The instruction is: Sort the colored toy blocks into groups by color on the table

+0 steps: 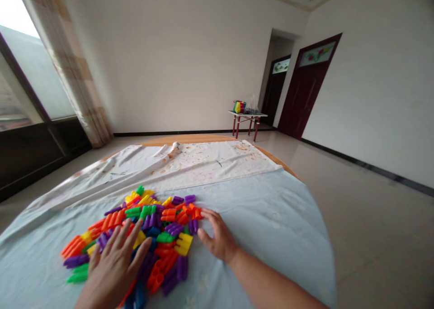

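Note:
A loose pile of plastic pieces in orange, purple, green, yellow and blue lies on the light blue cloth (264,218). My left hand (117,254) is over the pile's left and near part, palm down with its fingers spread, and it hides some pieces. At the right edge of the pile is my right hand (217,236), open, its fingertips beside the orange pieces (193,211) and its thumb near a purple piece (193,226). A yellow piece (183,244) lies between the two hands. Neither hand grips anything.
A white patterned cloth (203,164) covers the far part of the round wooden table (193,138). Beyond it, a small table (249,115) holds a colourful bag (239,106) and a clear plastic bag (252,106). A curtain (74,64) hangs at the left, a dark red door (308,87) stands right.

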Tool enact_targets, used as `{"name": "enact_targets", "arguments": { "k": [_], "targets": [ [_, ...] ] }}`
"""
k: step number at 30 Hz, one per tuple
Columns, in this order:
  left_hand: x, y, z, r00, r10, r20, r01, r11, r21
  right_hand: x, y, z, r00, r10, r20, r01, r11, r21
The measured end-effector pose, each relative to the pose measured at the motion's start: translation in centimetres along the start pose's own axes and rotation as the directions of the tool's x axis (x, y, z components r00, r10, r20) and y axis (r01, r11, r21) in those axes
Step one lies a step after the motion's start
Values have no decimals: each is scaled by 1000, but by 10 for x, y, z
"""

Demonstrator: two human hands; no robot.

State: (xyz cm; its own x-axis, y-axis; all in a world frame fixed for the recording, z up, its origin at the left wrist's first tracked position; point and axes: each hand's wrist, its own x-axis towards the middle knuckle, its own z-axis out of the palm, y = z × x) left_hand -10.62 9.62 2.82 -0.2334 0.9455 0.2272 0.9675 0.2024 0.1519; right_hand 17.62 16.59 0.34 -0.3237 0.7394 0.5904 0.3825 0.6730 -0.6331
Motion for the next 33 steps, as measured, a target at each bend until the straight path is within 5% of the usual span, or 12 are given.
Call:
{"name": "enact_targets", "arguments": {
  "k": [4, 7, 10, 13, 16, 18, 27, 33],
  "targets": [
    [-15, 49, -12, 998, 15, -65, -9, 996, 86, 19, 32, -24, 991, 127, -40, -122, 987, 108],
    [-16, 54, -17, 993, 15, -118, 0, 992, 126, 48, 75, -79, 969, 226, -102, -242, 952, -188],
    [-15, 51, -19, 994, 37, -108, -20, 988, 156, 72, 122, -139, 911, 401, -98, -382, 731, -565],
    [-12, 50, -18, 995, 50, -85, -34, 983, 183, 80, 161, -173, 802, 596, -34, -433, 541, -721],
    [-9, 49, -17, 996, 50, -78, -35, 982, 187, 81, 189, -177, 711, 702, 36, -433, 478, -765],
    [-6, 49, -17, 996, 49, -76, -35, 982, 184, 83, 203, -175, 694, 717, 59, -416, 466, -781],
    [19, 49, -9, 994, 97, -60, -85, 981, 177, 102, 244, -186, 708, 704, 57, -383, 450, -807],
    [26, 57, -8, 992, 110, -56, -99, 981, 165, 103, 243, -191, 806, 588, -73, -410, 464, -785]
  ]
}}
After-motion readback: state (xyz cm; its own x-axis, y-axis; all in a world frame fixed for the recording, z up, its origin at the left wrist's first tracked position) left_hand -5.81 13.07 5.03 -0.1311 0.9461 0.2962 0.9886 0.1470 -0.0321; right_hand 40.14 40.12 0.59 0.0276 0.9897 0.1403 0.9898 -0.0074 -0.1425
